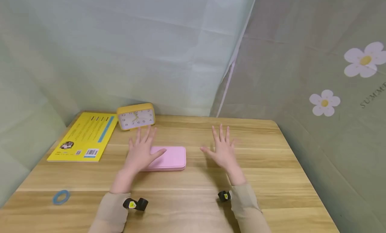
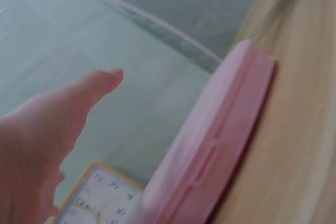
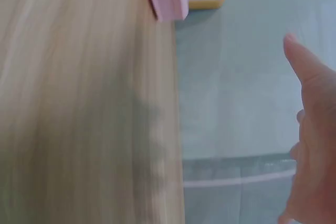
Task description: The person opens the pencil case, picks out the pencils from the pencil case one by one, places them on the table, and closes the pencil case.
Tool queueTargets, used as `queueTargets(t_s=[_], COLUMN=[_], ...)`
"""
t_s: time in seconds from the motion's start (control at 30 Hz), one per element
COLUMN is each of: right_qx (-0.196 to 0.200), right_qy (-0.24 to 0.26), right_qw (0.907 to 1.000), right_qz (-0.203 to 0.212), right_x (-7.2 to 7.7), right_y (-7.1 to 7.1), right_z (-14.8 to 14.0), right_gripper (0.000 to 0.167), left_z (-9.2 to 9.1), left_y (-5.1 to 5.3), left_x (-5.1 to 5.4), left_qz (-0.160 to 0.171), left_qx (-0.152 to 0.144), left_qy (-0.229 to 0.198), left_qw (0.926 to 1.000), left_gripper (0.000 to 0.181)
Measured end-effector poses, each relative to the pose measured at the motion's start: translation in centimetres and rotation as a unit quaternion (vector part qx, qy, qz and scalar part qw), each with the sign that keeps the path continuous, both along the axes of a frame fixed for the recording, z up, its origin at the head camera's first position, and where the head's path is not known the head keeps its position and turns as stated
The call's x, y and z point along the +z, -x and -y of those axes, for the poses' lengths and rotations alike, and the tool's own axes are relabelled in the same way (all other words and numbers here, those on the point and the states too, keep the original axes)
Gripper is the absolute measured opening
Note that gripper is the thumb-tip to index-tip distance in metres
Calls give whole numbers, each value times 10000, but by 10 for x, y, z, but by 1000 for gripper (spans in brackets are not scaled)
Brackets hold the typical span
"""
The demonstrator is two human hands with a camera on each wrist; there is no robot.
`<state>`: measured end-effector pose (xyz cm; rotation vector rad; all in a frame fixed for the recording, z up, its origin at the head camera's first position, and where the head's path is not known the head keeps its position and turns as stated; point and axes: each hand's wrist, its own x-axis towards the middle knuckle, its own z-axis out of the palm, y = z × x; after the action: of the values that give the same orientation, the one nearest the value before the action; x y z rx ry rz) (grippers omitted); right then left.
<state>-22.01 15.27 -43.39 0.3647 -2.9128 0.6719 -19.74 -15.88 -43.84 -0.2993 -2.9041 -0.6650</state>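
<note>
My left hand (image 1: 141, 155) hovers over the left part of a closed pink case (image 1: 170, 158), fingers spread and holding nothing. In the left wrist view the pink case (image 2: 210, 145) lies flat on the wood, its front edge and a small catch visible, with a gap between it and the thumb. To the right of the case, my right hand (image 1: 223, 153) is held above the table with its fingers spread too. Nothing is in it. The right wrist view shows that hand (image 3: 317, 140) apart from the tabletop, with one end of the case at the top.
A yellow alarm clock (image 1: 136, 117) stands at the back edge, behind the case. On the left lie a yellow book (image 1: 87, 135) with a barcode and a blue ring (image 1: 61, 197). Curtains hang behind and beside the wooden table (image 1: 271, 179).
</note>
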Motion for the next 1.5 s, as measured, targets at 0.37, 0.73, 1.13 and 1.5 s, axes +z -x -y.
queueTargets(t_s=[0.37, 0.73, 1.13, 1.5], right_qx=[1090, 2228, 2765, 2887], right_qy=[1941, 1820, 1155, 833], right_qw=[9724, 9384, 9394, 9426], right_qz=[706, 1913, 1663, 1460], right_x=[0, -26, -38, -37], right_y=[17, 29, 26, 27], right_z=[31, 55, 67, 70], right_gripper=[116, 107, 105, 98], left_z=[45, 83, 97, 101], left_y=[9, 0, -6, -6], left_x=[-5, -32, -53, -54], left_qz=[202, 1595, 2103, 2061], left_qx=[-680, -1134, -1137, -1036], left_qy=[-2115, -2698, -2827, -2890], left_qw=[9748, 9428, 9289, 9291], left_gripper=[93, 119, 126, 118])
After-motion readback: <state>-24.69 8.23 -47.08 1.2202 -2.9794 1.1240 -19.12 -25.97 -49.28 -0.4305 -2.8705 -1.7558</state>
